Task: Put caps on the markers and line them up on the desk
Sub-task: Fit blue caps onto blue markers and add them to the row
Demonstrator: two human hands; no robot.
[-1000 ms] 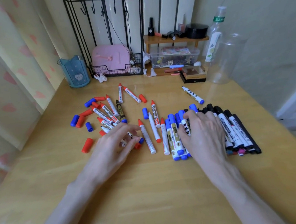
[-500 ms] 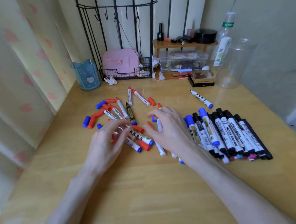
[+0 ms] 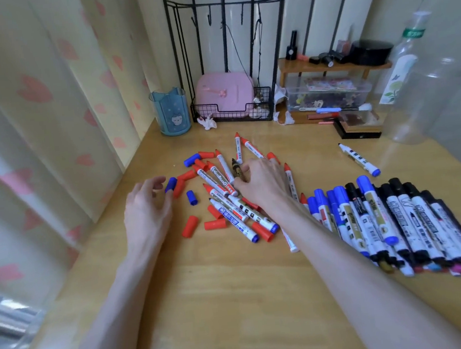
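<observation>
Markers (image 3: 225, 179) lie in a loose heap mid-desk (image 3: 235, 292) among stray red caps (image 3: 190, 226). A row of capped markers (image 3: 402, 214) lies side by side to the right. The left hand (image 3: 148, 210) hovers with fingers loosely curved and holds nothing, its fingertips just beside a blue cap (image 3: 170, 185). The right hand (image 3: 262, 184) lies palm-down over the heap, fingertips at a dark marker (image 3: 236, 169); whether it grips is unclear.

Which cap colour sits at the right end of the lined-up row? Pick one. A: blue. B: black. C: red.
B: the markers at the right end of the row carry black caps, while the blue-capped ones lie toward its left.
</observation>
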